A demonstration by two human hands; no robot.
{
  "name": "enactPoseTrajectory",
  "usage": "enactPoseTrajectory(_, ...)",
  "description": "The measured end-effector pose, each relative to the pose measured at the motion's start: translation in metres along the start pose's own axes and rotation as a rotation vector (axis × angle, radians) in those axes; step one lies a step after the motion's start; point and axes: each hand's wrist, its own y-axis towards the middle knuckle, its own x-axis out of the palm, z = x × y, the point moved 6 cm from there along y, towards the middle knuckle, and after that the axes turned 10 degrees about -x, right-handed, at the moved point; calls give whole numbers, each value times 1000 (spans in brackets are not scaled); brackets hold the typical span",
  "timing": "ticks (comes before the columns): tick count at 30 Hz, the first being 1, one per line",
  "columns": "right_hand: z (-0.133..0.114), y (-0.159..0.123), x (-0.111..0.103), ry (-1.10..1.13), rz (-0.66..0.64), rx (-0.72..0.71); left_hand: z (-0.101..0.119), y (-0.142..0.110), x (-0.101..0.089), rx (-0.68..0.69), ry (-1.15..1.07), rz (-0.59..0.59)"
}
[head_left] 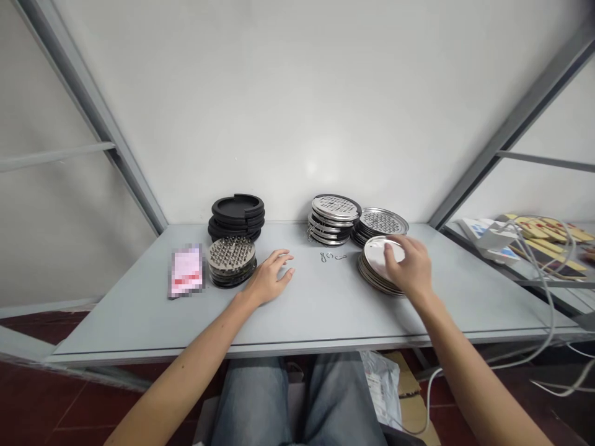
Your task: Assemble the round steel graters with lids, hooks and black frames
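My right hand is over a stack of thin, shiny metal discs, with thumb and fingers apart above the top disc. Whether the fingertips touch that disc is hard to make out. On the grey table my left hand lies with its fingers spread and nothing in them. Just left of it stands a stack of round metal plates covered in small raised teeth. Between the hands, farther back, a few small metal clips lie loose.
Behind the toothed plates are stacked black round trays. At the back right are perforated grater discs with black rims and more perforated discs. A blurred pink packet lies left. White cables hang past the table's right end.
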Motion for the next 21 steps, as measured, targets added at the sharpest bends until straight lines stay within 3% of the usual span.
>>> enactPoseTrajectory(5, -83, 0, 58, 481, -271, -165, -7, 2, 3, -26, 67, 41)
enactPoseTrajectory(10, -135, 13, 122, 613, -341, -215, -9, 3, 5, -53, 112, 36)
enactPoseTrajectory(14, -148, 14, 143, 644, -329, -175, -10, 4, 6, -70, 137, 20)
enactPoseTrajectory(21, -137, 5, 135, 661, -391, -144, -13, 2, 11, -120, 161, -6)
